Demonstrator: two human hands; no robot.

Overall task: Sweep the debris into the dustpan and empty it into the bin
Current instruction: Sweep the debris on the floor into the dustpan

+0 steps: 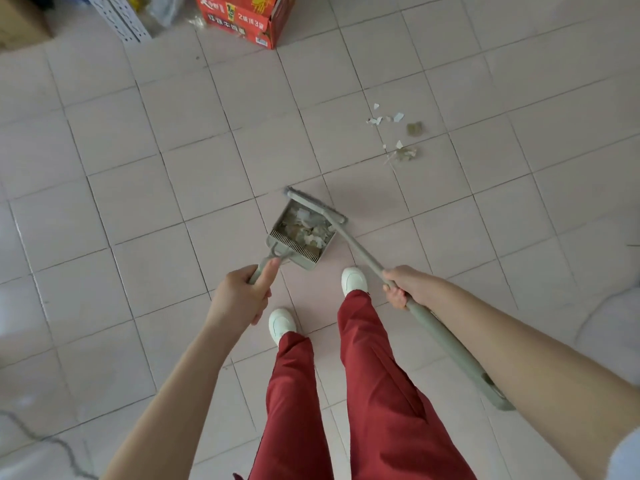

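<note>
A grey-green dustpan (300,253) rests on the tiled floor in front of my feet, holding a pile of paper scraps and dry leaf bits (306,227). My left hand (242,294) is shut on the dustpan's handle. The grey-green broom has its head (316,204) lying along the pan's open far edge. My right hand (400,284) grips the broom's long handle (446,336). More debris (398,133), white scraps and brownish leaf pieces, lies scattered on the floor farther off to the right. No bin shows in view.
A red printed cardboard box (242,19) stands at the far top of the floor. A white perforated metal rail (117,19) and plastic bags lie at the top left. My white shoes (282,322) and red trousers are just behind the dustpan.
</note>
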